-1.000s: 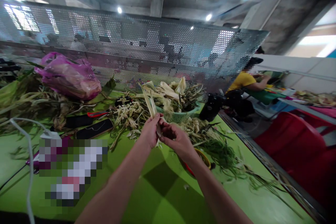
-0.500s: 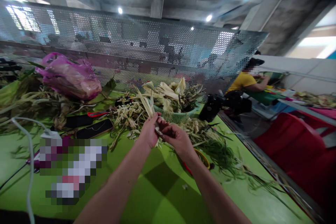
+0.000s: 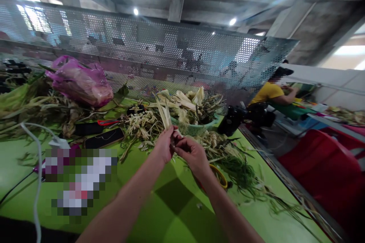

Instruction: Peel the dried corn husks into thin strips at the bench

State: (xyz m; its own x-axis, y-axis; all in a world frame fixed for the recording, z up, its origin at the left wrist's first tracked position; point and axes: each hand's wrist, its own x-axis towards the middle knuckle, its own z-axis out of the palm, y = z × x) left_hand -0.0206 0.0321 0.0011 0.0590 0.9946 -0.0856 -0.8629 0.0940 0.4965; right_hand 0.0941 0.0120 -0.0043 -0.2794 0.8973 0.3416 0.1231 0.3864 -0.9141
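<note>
Pale dried corn husk strips (image 3: 163, 114) stick up from my left hand (image 3: 164, 146), whose thumb and fingers are closed around their lower part. My right hand (image 3: 194, 155) meets it from the right, with thumb and forefinger pinched at the lower end of the husk. What lies between those fingertips is mostly hidden. Behind both hands stands a green basket (image 3: 196, 129) heaped with dry husks (image 3: 186, 100). A loose pile of curled husk pieces (image 3: 144, 123) lies just left of it. Under my right forearm a yellow-rimmed round object (image 3: 219, 176) partly shows.
On the left are a pink plastic bag (image 3: 81, 81), a red cutter (image 3: 107, 122), a dark phone (image 3: 104, 138) and a white cable (image 3: 37, 182). Green strands (image 3: 241, 171) and a black camera-like device (image 3: 232, 117) lie right. Beyond, a person in yellow (image 3: 266, 93) sits near a red chair (image 3: 322, 163).
My hands stay together on the husk, and the right fingers have closed in nearer the left. The pale lower end seen earlier between the fingers is now mostly hidden. The view has shifted slightly.
</note>
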